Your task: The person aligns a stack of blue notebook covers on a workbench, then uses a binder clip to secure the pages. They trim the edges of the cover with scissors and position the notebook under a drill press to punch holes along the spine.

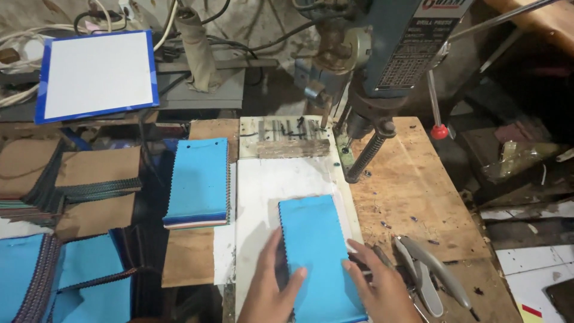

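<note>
While both my hands press flat on the blue swatch stack (317,251), nothing is actually pinched: my left hand (272,287) lies open on its left edge, thumb over the top sheet, and my right hand (376,287) lies open on its right edge, fingers spread. The stack sits between my palms on the white board (263,185), well short of the drill press chuck (362,122) up ahead. Risk as I judge it: the sheets are loose cloth with zigzag edges, so uneven pressure could fan the layers and shift the alignment. If I push it forward under the spindle with flat palms only, the top sheets could slide off the lower ones. My right fingers are close to the pliers (427,269) just to their right; a bump could knock them into the stack. A second blue stack (197,179) lies ahead-left of my left hand, apart, so no clash there. Fingers near the bit would be the real hazard.
</note>
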